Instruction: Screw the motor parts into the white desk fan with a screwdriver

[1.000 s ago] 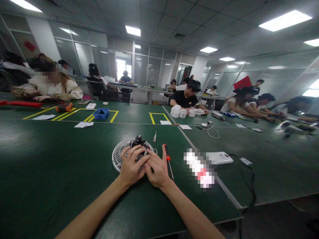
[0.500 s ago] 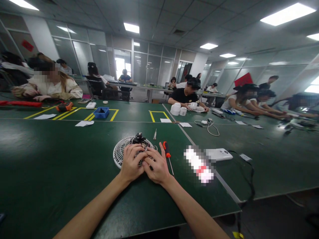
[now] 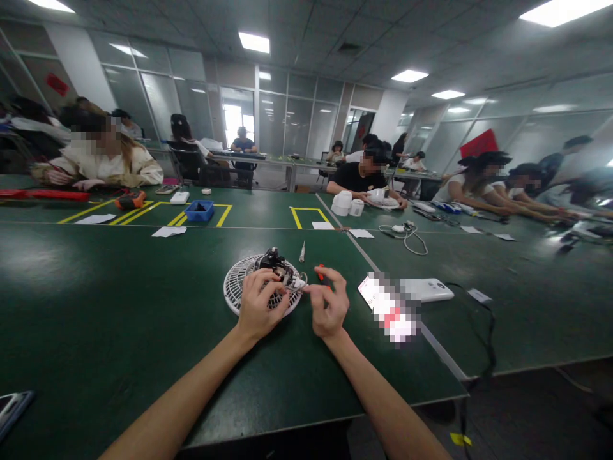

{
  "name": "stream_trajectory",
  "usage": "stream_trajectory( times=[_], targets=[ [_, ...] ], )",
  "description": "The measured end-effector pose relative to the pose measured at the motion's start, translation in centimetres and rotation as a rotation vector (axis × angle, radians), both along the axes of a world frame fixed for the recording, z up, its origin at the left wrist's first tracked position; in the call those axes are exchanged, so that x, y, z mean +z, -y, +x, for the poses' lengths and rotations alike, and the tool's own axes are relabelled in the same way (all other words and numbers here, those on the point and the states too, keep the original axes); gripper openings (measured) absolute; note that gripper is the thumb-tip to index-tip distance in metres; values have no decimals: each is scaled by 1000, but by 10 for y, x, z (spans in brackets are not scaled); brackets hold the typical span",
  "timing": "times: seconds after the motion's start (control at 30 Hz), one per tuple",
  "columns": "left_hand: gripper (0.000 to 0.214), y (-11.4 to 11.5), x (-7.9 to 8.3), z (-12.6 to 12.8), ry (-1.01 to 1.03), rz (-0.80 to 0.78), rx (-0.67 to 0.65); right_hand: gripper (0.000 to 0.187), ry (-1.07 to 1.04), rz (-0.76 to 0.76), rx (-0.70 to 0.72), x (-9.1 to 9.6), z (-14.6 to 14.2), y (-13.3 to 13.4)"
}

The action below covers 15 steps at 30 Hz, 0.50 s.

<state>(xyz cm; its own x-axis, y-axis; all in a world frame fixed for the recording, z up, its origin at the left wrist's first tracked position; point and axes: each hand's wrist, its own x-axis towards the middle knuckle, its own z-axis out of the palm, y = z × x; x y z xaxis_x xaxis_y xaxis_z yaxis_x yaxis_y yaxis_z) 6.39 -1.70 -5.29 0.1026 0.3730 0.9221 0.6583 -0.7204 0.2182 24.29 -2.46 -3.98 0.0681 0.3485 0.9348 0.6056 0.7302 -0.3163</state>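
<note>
A round white fan grille lies on the green table with a black motor assembly and wires on top. My left hand rests over the near side of the grille, its fingers curled around the wires and small parts of the assembly. To the right, my right hand is in a pinch, fingertips at a thin wire by the grille's edge. What the left fingertips grip is partly hidden. Partly behind the right hand lies an orange-and-black screwdriver. A small pale pointed tool lies beyond the grille.
Right of my hands lie a lit phone and a white device near a black cable. A blue bin, paper slips and yellow tape marks are farther back. Across the table a co-worker handles a similar white grille.
My right hand has moved right, away from my left hand, and now partly covers the screwdriver. My left hand stays over the grille. The view has shifted slightly.
</note>
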Motion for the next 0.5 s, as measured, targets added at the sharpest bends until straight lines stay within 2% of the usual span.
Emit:
stream_trajectory(
  times=[0.1,0.2,0.27,0.37,0.43,0.5],
  targets=[
    [9,-3,-1,-2,22,-25,14,37,-240,-148,-147,2,20,-12],
    [9,-4,-1,-2,18,-34,30,37,-288,-321,-197,1,38,-26],
    [9,-4,-1,-2,8,-37,36,36,-220,-466,-221,-3,45,-34],
    [9,-4,-3,-2,2,-58,33,23,-53,-709,-294,-10,45,-40],
    [8,-5,-4,-2,1,-75,31,31,55,-851,-359,-15,43,-42],
    [8,-5,-4,-3,1,-85,33,42,125,-922,-394,-19,43,-43]
  ],
)
